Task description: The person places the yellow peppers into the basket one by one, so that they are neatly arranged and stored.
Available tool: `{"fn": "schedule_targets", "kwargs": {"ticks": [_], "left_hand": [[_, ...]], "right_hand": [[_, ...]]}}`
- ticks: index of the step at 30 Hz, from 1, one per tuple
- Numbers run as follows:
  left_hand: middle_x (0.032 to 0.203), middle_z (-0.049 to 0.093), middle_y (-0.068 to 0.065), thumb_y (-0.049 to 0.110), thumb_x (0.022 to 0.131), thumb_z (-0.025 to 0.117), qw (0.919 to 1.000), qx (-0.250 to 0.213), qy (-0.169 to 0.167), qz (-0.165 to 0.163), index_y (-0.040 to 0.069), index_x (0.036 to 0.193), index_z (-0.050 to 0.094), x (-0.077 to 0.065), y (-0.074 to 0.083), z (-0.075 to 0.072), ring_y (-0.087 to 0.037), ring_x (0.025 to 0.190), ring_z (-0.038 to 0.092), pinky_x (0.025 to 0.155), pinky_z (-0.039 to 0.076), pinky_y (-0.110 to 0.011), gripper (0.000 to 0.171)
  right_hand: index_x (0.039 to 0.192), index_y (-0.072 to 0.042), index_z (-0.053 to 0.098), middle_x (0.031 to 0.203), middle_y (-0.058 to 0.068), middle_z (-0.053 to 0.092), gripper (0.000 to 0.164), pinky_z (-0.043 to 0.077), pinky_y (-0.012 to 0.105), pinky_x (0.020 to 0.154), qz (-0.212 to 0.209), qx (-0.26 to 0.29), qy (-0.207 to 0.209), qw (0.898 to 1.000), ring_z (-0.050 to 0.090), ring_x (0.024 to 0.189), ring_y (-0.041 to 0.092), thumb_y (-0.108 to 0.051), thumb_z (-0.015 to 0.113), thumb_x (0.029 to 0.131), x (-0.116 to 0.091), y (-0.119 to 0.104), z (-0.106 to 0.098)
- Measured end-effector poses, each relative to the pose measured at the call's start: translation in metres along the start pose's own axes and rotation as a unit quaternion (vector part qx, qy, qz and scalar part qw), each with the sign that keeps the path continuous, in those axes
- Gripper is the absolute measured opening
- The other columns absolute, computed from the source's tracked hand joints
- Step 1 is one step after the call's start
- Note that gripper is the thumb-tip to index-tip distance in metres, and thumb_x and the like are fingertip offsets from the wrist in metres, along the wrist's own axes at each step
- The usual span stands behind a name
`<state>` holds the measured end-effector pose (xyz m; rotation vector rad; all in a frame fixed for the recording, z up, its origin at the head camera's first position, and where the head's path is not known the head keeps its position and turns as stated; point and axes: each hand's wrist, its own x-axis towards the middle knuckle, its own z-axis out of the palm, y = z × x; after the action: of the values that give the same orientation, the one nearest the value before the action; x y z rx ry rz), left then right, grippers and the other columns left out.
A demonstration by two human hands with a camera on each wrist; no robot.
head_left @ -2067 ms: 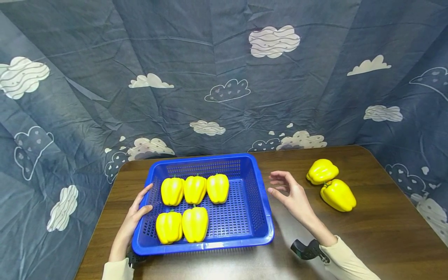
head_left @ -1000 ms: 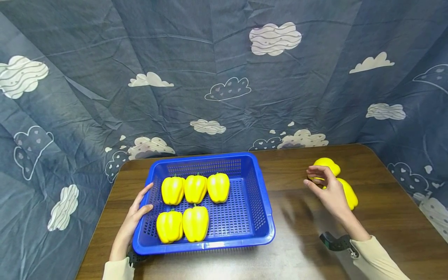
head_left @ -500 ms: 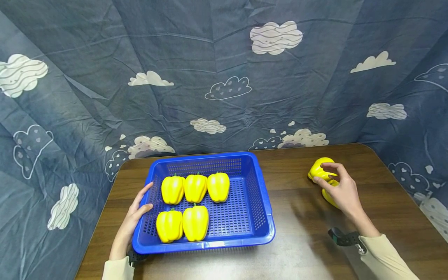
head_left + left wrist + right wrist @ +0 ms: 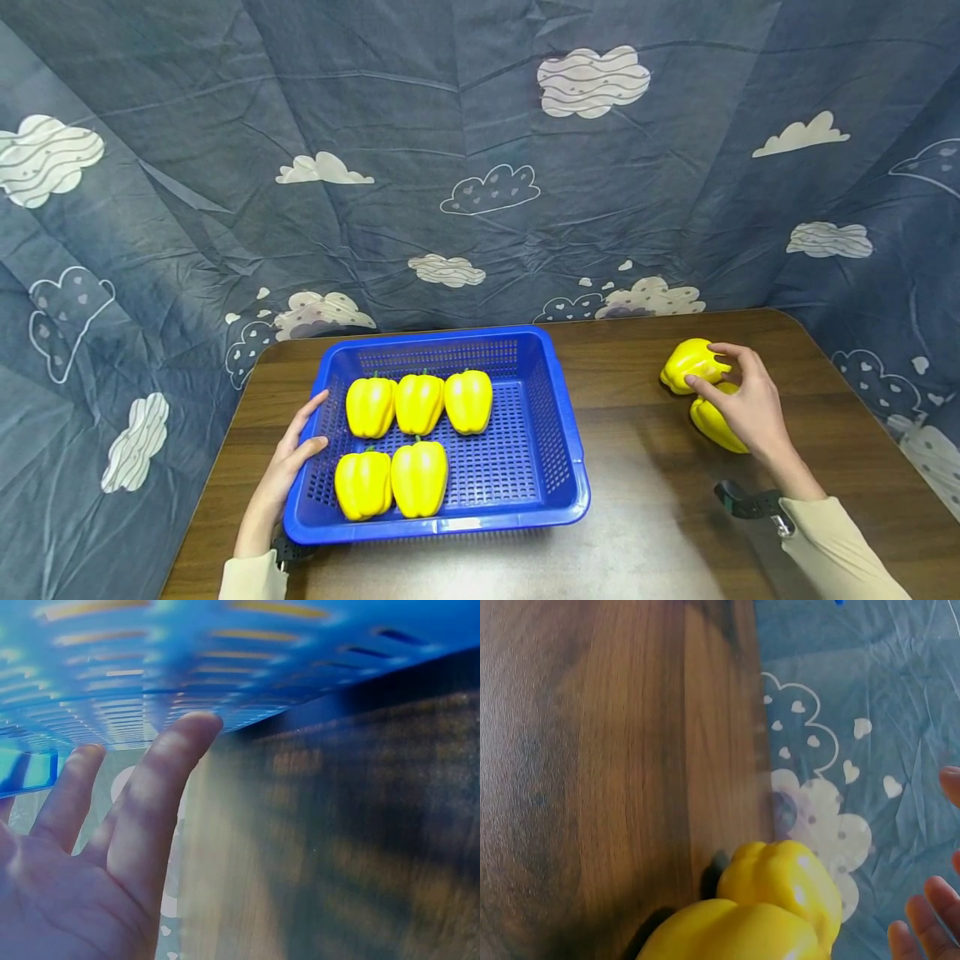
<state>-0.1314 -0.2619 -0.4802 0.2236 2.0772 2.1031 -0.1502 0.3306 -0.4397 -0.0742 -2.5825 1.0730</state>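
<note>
My left hand (image 4: pixel 287 458) holds the left side of a blue perforated plastic basket (image 4: pixel 465 525), thumb over the rim. In the left wrist view, fingers (image 4: pixel 150 817) of this hand reach up against the basket's slotted outer wall. Several yellow bell peppers (image 4: pixel 418 479) lie in the basket, three in the back row and two in front. My right hand (image 4: pixel 750 408), thumb and fingers spread, hovers over two more peppers on the table. It overlaps the nearer pepper (image 4: pixel 712 425); the farther pepper (image 4: pixel 686 367) shows beyond the thumb. Its grasp is empty.
The brown wooden table (image 4: pixel 630 492) extends around the basket and to the right. Behind it hangs a blue-grey cloth (image 4: pixel 405 108) printed with clouds. In the right wrist view, the two peppers (image 4: pixel 780 885) lie near the table's edge.
My right hand has moved right from beside the basket to the two loose peppers, then slightly farther right, uncovering more of the farther one. My left hand and the basket stay in place.
</note>
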Motion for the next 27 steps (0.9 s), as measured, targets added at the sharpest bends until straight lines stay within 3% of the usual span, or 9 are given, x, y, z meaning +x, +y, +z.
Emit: {"fn": "schedule_targets", "kwargs": {"ticks": [3,6,10,15,20,27], "left_hand": [[0.154,0.012,-0.02,0.007,0.099,0.039,1.0,0.0,0.001,-0.002,0.015,0.152,0.019,0.0,0.0,0.0,-0.012,0.121,0.044,0.089,0.046,-0.029,0.058],[0.154,0.012,-0.02,0.007,0.099,0.039,1.0,-0.001,0.001,-0.003,0.015,0.152,0.019,0.0,0.0,0.0,-0.012,0.121,0.044,0.09,0.046,-0.029,0.058],[0.154,0.012,-0.02,0.007,0.099,0.039,1.0,-0.002,0.001,-0.002,0.015,0.152,0.019,0.0,0.001,0.001,-0.012,0.121,0.045,0.089,0.046,-0.029,0.058],[0.153,0.013,-0.021,0.005,0.098,0.039,1.0,-0.004,0.004,0.002,0.013,0.152,0.02,0.001,0.0,0.001,-0.012,0.121,0.045,0.09,0.046,-0.028,0.058],[0.152,0.014,-0.022,0.004,0.098,0.04,0.9999,-0.003,0.003,0.01,0.012,0.152,0.02,0.001,-0.002,0.001,-0.011,0.121,0.045,0.09,0.046,-0.028,0.058],[0.152,0.014,-0.023,0.003,0.098,0.039,0.9999,-0.003,0.001,0.015,0.011,0.152,0.02,0.001,-0.003,0.0,-0.011,0.12,0.046,0.09,0.046,-0.028,0.058]], "right_hand": [[0.132,0.005,0.043,0.128,0.026,0.041,0.06,0.034,0.013,0.074,0.007,-0.009,-0.009,1.0,0.047,0.108,0.045,-0.02,0.072,0.086,0.002,0.004,-0.001],[0.134,0.005,0.042,0.129,0.029,0.039,0.063,0.039,0.032,0.083,0.01,-0.022,-0.017,1.0,0.042,0.113,0.047,-0.022,0.072,0.086,0.004,0.008,0.0],[0.134,0.006,0.041,0.129,0.031,0.037,0.065,0.034,0.053,0.082,0.01,-0.035,-0.025,0.999,0.038,0.114,0.048,-0.023,0.072,0.086,0.008,0.014,0.001],[0.132,0.008,0.042,0.128,0.033,0.036,0.064,0.032,0.05,0.078,0.001,-0.04,-0.033,0.999,0.037,0.108,0.047,-0.022,0.072,0.084,0.012,0.023,0.002],[0.13,0.009,0.044,0.13,0.036,0.034,0.063,0.027,0.062,0.088,0.004,-0.039,-0.045,0.998,0.028,0.117,0.053,-0.022,0.073,0.084,0.015,0.03,0.004],[0.13,0.01,0.043,0.132,0.037,0.032,0.065,0.023,0.063,0.088,0.002,-0.055,-0.06,0.997,0.025,0.116,0.056,-0.023,0.074,0.083,0.02,0.041,0.007]]}}
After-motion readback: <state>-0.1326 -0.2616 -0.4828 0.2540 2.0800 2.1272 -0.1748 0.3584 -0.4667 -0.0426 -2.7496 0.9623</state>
